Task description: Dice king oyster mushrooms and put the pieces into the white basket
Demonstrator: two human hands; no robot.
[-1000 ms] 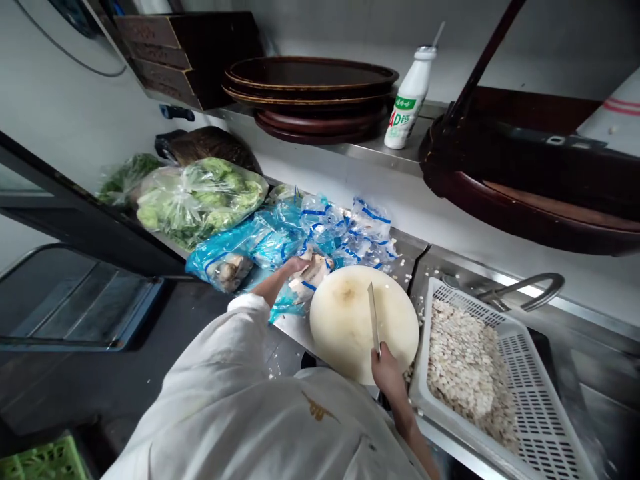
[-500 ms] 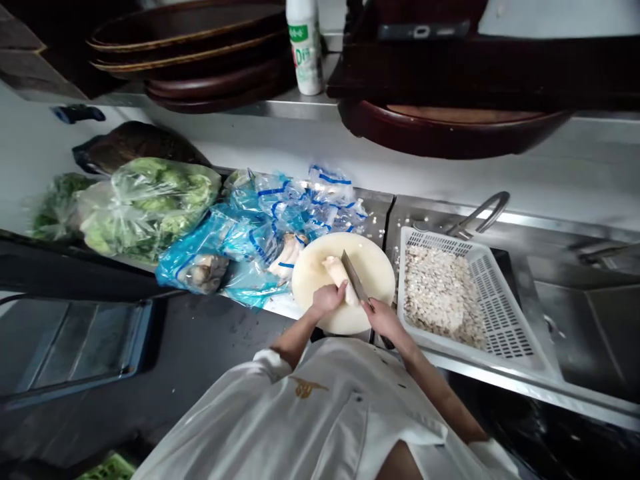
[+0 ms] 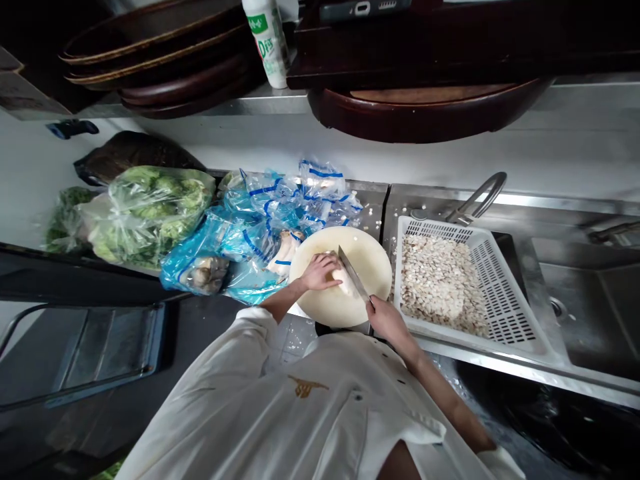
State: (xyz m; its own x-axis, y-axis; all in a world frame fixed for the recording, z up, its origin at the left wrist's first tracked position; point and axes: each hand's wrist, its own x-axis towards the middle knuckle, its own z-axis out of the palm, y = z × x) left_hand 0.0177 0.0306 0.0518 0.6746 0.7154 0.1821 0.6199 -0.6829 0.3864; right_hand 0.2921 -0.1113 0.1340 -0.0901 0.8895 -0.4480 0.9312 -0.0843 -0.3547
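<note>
A round pale cutting board (image 3: 367, 267) lies on the steel counter. On it my left hand (image 3: 319, 272) is closed over a white mushroom (image 3: 346, 282), holding it down. My right hand (image 3: 386, 320) grips the handle of a kitchen knife (image 3: 351, 272), whose blade rests slanted against the mushroom beside my left fingers. To the right a white slotted basket (image 3: 505, 300) holds a heap of diced white pieces (image 3: 440, 283).
Blue plastic bags (image 3: 270, 213) with more mushrooms lie left of the board, then bagged greens (image 3: 145, 210). Above, a shelf carries dark wooden trays (image 3: 165, 60) and a white drink bottle (image 3: 267, 40). A tap (image 3: 477, 197) and sink (image 3: 590, 313) lie at the right.
My left hand took a mushroom from the blue bags to the board and now presses it down. The knife swung from lying along the board to meet the mushroom. The view tilted down.
</note>
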